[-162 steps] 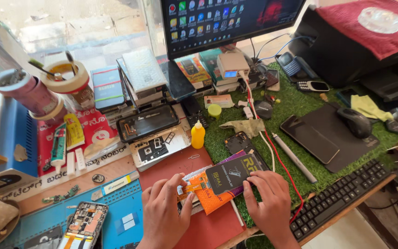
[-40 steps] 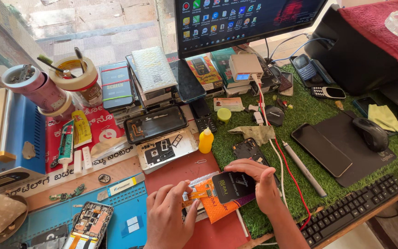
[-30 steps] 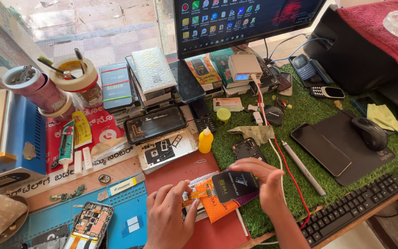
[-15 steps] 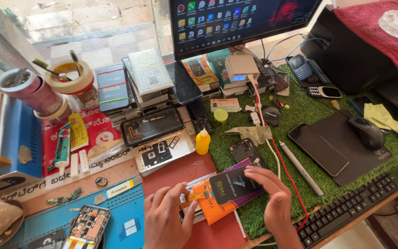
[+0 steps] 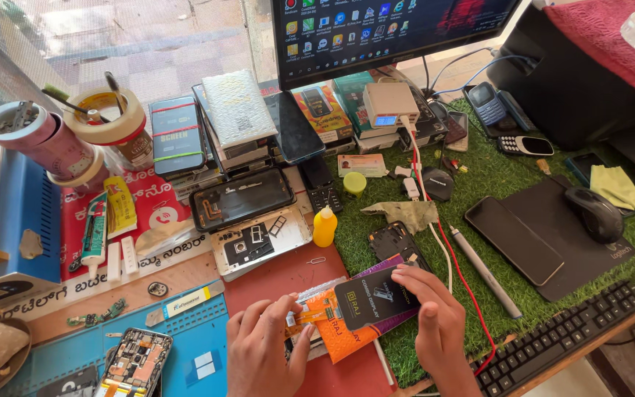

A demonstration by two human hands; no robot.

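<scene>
Head view looks down on a crowded repair bench. Nearest the lower edge, the left hand (image 5: pixel 262 353) curls its fingers onto the orange packet (image 5: pixel 332 331), thumb pressing its left end, closed on it. The right hand (image 5: pixel 435 323) lies flat with its fingertips on the dark card (image 5: pixel 372 301) that rests on top of that packet; it presses rather than grips. Both sit on the red mat (image 5: pixel 288 276), at the seam where the green turf (image 5: pixel 479 191) begins.

Room to move is tight. A black keyboard (image 5: pixel 567 342) hangs at the table's front right corner, just beside the right wrist, and a red cable (image 5: pixel 453 257) runs down past the right hand. Left of the left hand an opened phone (image 5: pixel 137 360) lies on the blue mat (image 5: pixel 185 345). A bare strip of red mat stays open above the packet, up to the yellow bottle (image 5: pixel 325 226) and the white phone frame (image 5: pixel 259 239). Farther right, a dark phone (image 5: pixel 514 239) lies on the mouse pad (image 5: pixel 575 235) beside the mouse (image 5: pixel 595 213). Boxes and the monitor (image 5: pixel 391 29) close off the far side.

Against half a second ago, the right hand has drawn in over the card's right edge, and the left fingers have moved closer to the packet; the card and packet lie in the same spot.
</scene>
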